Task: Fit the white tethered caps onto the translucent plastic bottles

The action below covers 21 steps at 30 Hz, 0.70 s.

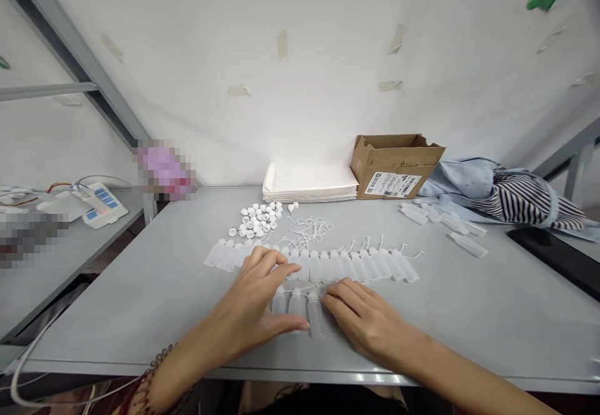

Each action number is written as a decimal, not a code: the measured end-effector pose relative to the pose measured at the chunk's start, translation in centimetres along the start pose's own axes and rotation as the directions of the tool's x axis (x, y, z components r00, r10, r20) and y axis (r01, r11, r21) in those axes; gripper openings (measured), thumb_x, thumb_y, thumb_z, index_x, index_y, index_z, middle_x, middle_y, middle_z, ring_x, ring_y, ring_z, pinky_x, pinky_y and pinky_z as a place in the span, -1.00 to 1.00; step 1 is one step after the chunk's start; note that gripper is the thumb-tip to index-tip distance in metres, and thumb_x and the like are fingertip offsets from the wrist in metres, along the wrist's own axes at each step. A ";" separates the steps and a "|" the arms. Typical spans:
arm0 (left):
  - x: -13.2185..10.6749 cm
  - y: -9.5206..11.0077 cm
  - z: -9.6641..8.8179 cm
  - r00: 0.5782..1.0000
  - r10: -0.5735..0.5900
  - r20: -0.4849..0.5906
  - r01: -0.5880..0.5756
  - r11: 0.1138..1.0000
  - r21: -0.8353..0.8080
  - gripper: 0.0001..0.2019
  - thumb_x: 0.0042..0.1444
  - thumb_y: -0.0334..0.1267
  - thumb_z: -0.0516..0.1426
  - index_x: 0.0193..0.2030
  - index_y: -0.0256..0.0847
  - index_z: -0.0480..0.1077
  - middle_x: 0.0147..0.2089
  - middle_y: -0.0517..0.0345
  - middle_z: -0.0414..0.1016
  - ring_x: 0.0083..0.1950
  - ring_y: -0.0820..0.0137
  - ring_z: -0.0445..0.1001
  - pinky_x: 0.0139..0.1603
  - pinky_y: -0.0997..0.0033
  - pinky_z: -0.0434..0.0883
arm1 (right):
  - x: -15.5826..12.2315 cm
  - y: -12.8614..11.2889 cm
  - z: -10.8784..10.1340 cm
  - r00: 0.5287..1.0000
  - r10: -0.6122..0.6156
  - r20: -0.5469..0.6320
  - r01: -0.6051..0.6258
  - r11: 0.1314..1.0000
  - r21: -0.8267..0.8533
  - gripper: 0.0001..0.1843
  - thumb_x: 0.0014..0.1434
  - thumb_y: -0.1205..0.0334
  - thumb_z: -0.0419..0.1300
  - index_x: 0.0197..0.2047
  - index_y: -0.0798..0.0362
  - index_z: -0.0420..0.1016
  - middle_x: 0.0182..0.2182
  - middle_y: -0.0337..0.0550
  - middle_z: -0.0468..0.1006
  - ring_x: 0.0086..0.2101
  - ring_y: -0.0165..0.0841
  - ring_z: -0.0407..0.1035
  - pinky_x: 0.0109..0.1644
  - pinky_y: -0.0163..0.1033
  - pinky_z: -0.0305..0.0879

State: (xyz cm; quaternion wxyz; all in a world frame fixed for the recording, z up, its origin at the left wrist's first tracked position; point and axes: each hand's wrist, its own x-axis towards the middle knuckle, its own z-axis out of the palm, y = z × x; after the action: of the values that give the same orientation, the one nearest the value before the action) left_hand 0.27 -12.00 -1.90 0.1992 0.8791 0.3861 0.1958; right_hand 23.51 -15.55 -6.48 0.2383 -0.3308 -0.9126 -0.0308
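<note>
My left hand [260,293] is over a short front row of small translucent plastic bottles [297,305], palm down. Its thumb and fingers are spread apart, the thumb reaching across toward the rightmost bottle [315,316]. Just right of that bottle, my right hand [363,315] rests low over the table with fingers curled together; whatever is under the fingertips is hidden. Behind both hands runs a longer row of similar bottles [359,268], lying side by side, several with thin white straps at their necks. My left hand covers part of this row.
Small white caps [257,220] lie in a pile behind the long row, beside loose white looped straps [312,229]. More bottles [462,222] lie at right. White envelopes [309,185], a cardboard box [396,165], folded cloth [515,193] and a black phone [555,259] stand or lie around.
</note>
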 end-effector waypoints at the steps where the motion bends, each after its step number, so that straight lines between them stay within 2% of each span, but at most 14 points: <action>1: 0.3 0.0 -0.2 1.000 -0.006 -0.012 0.006 1.000 -0.002 -0.42 -0.08 0.10 0.27 0.07 -0.07 0.33 -0.06 0.05 0.33 -0.03 0.16 0.20 -0.05 0.13 0.33 | 0.0 -0.1 0.0 1.000 0.002 -0.001 -0.002 1.000 0.000 -0.71 0.24 0.53 -0.09 -0.09 0.21 0.40 -0.30 0.02 0.49 -0.28 -0.28 0.36 -0.23 -0.18 0.39; 5: 2.1 -0.4 -0.9 0.998 -0.048 -0.039 0.047 0.999 -0.022 -0.60 0.07 0.05 0.18 -0.01 -0.09 0.38 -0.11 0.08 0.38 -0.02 0.18 0.24 -0.03 0.14 0.33 | 0.0 -0.3 -0.6 0.999 -0.030 -0.043 0.029 0.999 -0.037 -0.73 0.23 0.53 -0.06 -0.12 0.20 0.40 -0.31 0.00 0.50 -0.29 -0.30 0.35 -0.23 -0.19 0.38; 8: 4.2 -1.9 -1.1 0.997 -0.068 -0.049 0.067 0.998 -0.010 -0.75 0.17 -0.07 0.11 -0.09 -0.11 0.42 -0.17 0.10 0.42 -0.05 0.21 0.29 -0.04 0.16 0.33 | 0.3 1.1 -2.1 0.984 -0.094 -0.151 0.073 0.987 -0.141 -0.78 0.22 0.51 -0.01 -0.14 0.20 0.41 -0.29 0.05 0.52 -0.24 -0.25 0.36 -0.20 -0.15 0.37; 10: 6.1 -3.1 -1.0 0.999 -0.044 -0.019 0.044 0.998 0.035 -0.79 0.18 -0.15 0.08 -0.13 -0.14 0.45 -0.18 0.09 0.44 -0.05 0.20 0.31 -0.07 0.16 0.33 | 0.5 3.6 -3.6 0.973 -0.038 -0.226 -0.008 0.980 -0.201 -0.80 0.21 0.49 0.02 -0.16 0.15 0.42 -0.30 0.05 0.52 -0.25 -0.25 0.36 -0.22 -0.15 0.36; 14: 9.6 -3.8 -0.6 1.000 0.006 0.018 -0.007 0.995 0.096 -0.81 0.15 -0.28 0.05 -0.26 -0.20 0.49 -0.26 0.05 0.48 -0.09 0.18 0.33 -0.10 0.17 0.33 | -0.6 11.6 -7.2 0.932 0.238 -0.275 -0.311 0.914 -0.261 -0.84 0.23 0.33 0.05 -0.20 0.09 0.45 -0.29 0.05 0.54 -0.24 -0.18 0.40 -0.17 -0.07 0.32; 15: 10.2 -3.5 -0.4 0.999 0.019 0.035 -0.022 0.995 0.092 -0.81 0.14 -0.29 0.05 -0.30 -0.19 0.50 -0.28 0.07 0.49 -0.11 0.19 0.35 -0.11 0.19 0.33 | -1.4 13.7 -8.0 0.900 0.343 -0.268 -0.413 0.868 -0.277 -0.83 0.23 0.30 0.05 -0.22 0.10 0.47 -0.31 0.05 0.55 -0.25 -0.16 0.41 -0.18 -0.07 0.31; 16: 10.7 -3.2 -0.2 0.998 0.030 0.054 -0.035 0.996 0.088 -0.81 0.12 -0.31 0.05 -0.34 -0.18 0.51 -0.31 0.09 0.50 -0.13 0.21 0.36 -0.13 0.22 0.33 | -2.4 15.4 -8.7 0.845 0.473 -0.251 -0.532 0.797 -0.288 -0.81 0.22 0.29 0.05 -0.23 0.12 0.48 -0.30 0.07 0.55 -0.24 -0.15 0.42 -0.18 -0.08 0.29; 17: 11.2 -2.9 0.0 0.997 0.040 0.072 -0.046 0.995 0.083 -0.82 0.10 -0.32 0.06 -0.37 -0.17 0.51 -0.33 0.10 0.50 -0.15 0.22 0.37 -0.14 0.25 0.33 | -3.6 16.9 -9.4 0.767 0.604 -0.217 -0.641 0.709 -0.295 -0.78 0.22 0.30 0.03 -0.22 0.14 0.49 -0.25 0.11 0.55 -0.21 -0.16 0.42 -0.16 -0.10 0.26; 19: 11.7 -2.3 0.4 0.994 0.048 0.100 -0.056 0.996 0.074 -0.83 0.06 -0.33 0.09 -0.41 -0.18 0.52 -0.39 0.09 0.49 -0.17 0.21 0.37 -0.17 0.27 0.32 | -6.1 18.9 -10.7 0.690 0.703 -0.171 -0.716 0.626 -0.310 -0.74 0.20 0.30 0.02 -0.29 0.22 0.52 -0.33 0.17 0.57 -0.28 -0.17 0.45 -0.26 -0.13 0.23; 21: 11.9 -1.9 1.0 0.992 0.045 0.115 -0.053 0.996 0.066 -0.86 0.01 -0.33 0.12 -0.45 -0.20 0.53 -0.43 0.06 0.47 -0.16 0.18 0.35 -0.20 0.29 0.30 | -8.3 19.7 -11.9 0.605 0.785 -0.136 -0.777 0.544 -0.316 -0.79 0.12 0.29 0.10 -0.41 0.21 0.52 -0.44 0.13 0.57 -0.40 -0.20 0.46 -0.35 -0.17 0.20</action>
State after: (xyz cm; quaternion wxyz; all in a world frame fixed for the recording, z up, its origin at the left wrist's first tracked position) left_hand 7.04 -2.01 -1.41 0.1855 0.9045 0.3589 0.1368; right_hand 46.19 -7.59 -1.73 0.1554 -0.7381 -0.6520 -0.0768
